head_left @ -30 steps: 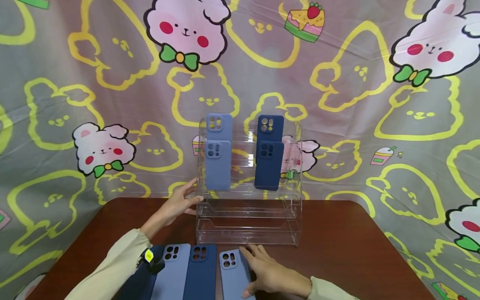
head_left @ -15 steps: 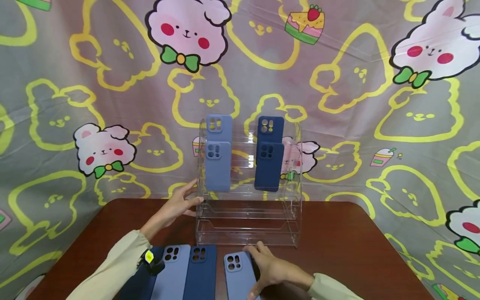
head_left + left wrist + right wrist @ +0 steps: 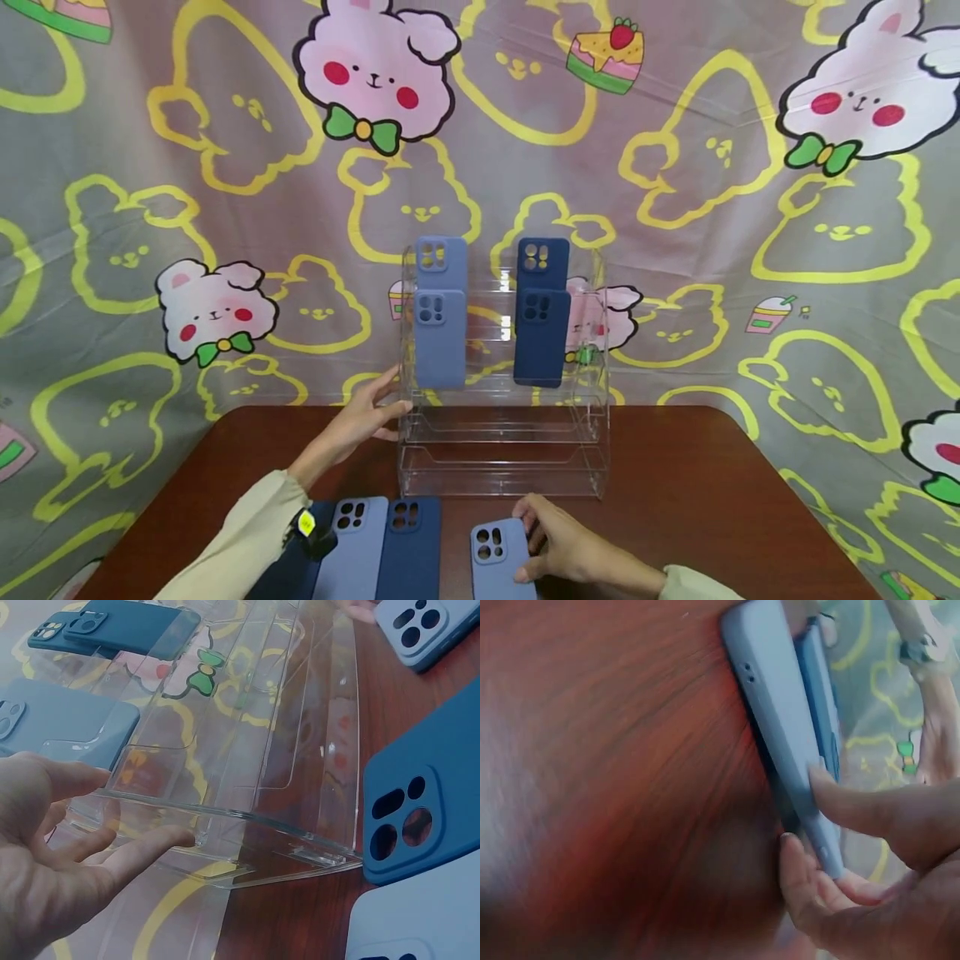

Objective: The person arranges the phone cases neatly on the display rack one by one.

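Near the front of the table, my right hand pinches a light-blue phone case by its right side. The right wrist view shows this case tilted on edge, thumb on one face and fingers at the other. My left hand touches the left side of a clear acrylic display rack, its fingers fairly straight in the left wrist view. Two light-blue cases stand one before the other on the rack's left. Two dark-blue cases stand likewise on its right.
Left of the held case, a dark-blue case and a light-blue case lie side by side on the brown table. Another dark case is partly hidden by my left sleeve. A cartoon-print cloth hangs behind.
The right hand has drawn the light-blue case to the right, away from the row of cases, and turned it a little. My left hand keeps its place at the rack.
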A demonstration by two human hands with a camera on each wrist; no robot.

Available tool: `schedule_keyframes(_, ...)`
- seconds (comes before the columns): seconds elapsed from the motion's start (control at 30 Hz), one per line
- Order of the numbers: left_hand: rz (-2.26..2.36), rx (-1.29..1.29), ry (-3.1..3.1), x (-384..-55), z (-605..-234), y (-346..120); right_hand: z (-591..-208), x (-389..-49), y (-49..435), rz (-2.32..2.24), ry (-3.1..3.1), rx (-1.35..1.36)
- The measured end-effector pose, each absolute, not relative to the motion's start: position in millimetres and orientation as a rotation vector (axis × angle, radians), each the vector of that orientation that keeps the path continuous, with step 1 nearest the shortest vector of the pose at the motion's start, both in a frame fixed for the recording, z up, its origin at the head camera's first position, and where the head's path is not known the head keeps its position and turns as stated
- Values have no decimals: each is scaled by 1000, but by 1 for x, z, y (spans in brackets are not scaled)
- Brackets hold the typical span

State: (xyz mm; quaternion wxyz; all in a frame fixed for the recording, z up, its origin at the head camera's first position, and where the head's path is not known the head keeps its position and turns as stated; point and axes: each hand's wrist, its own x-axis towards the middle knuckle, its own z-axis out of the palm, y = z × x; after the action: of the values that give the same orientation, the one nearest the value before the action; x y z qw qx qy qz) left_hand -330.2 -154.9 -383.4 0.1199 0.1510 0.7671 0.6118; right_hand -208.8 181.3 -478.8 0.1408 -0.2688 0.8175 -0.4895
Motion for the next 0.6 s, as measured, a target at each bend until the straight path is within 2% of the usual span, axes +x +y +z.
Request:
schedule_keyframes(0.27, 1807, 439, 2222, -330, -388, -156, -463, -208, 178, -1712, 2099, -380)
schedule_keyframes(0.6, 1796, 441, 2229, -331, -390, -158, -445, -217, 179, -1842, 1946, -304)
